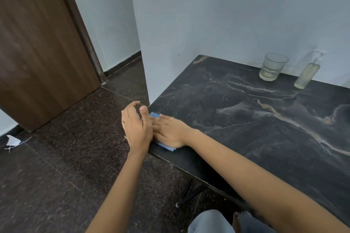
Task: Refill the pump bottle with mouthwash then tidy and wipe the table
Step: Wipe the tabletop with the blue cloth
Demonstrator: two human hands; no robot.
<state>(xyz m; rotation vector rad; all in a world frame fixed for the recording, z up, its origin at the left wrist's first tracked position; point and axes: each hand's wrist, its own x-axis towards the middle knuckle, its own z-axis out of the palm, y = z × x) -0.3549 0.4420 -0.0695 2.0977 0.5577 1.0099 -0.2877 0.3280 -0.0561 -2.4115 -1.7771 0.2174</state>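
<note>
Fingers (161, 119) flat on one cloth (166, 146) — one glass (272, 67) | one pump bottle (307, 75)

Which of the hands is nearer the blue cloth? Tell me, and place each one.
Right. The right hand lies flat on the blue cloth at the table's near-left edge. The left hand hovers open just beyond that edge, beside the cloth.

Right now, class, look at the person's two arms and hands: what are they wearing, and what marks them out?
Both forearms are bare, with no sleeves, gloves or watch in view. The left hand carries a thin gold-coloured ring on one finger. The right hand shows no ring or band from this angle. The picture is too blurred to judge the nails.
</note>
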